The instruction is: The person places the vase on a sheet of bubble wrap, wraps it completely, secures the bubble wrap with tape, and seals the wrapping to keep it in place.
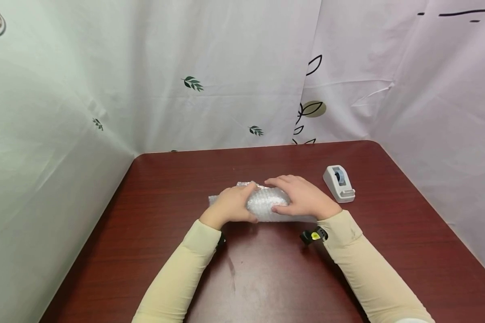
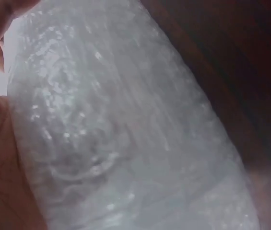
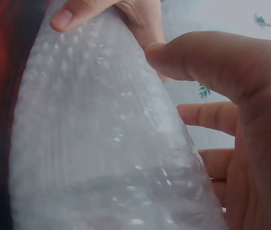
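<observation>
A bundle of clear bubble wrap [image 1: 267,202] lies crosswise over the table in the head view, rolled into a thick shape; whatever is inside is hidden. My left hand [image 1: 233,204] grips its left part, thumb on the near side and fingers over the top. On the right part, my right hand [image 1: 303,197] holds it with thumb and fingers spread around the roll. Close up in the left wrist view, the bubble wrap [image 2: 121,124] looks layered and wrinkled. The right wrist view shows my right fingers [image 3: 212,117] along one side of the wrap [image 3: 97,129].
A white tape dispenser [image 1: 339,184] with a roll of tape stands to the right of my right hand. The dark red wooden table [image 1: 161,179] meets white printed curtains [image 1: 226,80] at its back and sides. Loose wrap edges stick out behind and left of the bundle.
</observation>
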Available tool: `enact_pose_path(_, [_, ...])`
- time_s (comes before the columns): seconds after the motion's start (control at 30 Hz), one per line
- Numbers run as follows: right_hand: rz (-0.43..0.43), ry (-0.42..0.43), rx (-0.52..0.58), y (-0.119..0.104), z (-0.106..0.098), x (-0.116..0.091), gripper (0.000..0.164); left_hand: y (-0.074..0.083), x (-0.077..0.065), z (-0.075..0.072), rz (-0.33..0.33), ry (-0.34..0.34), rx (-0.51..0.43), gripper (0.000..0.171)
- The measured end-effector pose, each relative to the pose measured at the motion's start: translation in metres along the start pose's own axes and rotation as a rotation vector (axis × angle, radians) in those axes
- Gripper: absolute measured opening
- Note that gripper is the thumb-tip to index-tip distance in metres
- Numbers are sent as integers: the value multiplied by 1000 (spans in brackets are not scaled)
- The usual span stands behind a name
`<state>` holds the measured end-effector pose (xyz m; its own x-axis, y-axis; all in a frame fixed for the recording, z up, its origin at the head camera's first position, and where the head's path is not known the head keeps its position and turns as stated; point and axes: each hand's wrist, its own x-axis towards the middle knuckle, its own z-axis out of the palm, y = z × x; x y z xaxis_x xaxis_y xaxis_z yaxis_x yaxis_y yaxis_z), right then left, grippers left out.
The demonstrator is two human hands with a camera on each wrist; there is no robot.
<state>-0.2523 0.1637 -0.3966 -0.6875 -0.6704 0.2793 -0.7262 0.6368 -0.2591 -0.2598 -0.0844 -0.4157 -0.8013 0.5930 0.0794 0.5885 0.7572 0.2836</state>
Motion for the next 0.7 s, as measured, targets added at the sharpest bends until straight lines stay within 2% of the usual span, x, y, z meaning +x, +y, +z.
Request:
enact_pose_path(0.17, [-55, 27, -11, -6, 4, 3, 58, -1, 1, -3, -56, -42, -51, 75])
enact_pose_path(0.3, [-50, 11, -56, -9, 8, 4, 59, -1, 1, -5, -100, -67, -82, 76])
enact_pose_path(0.7, [22, -44, -176, -16, 11, 5, 82, -9, 2, -4, -115, -52, -50, 76])
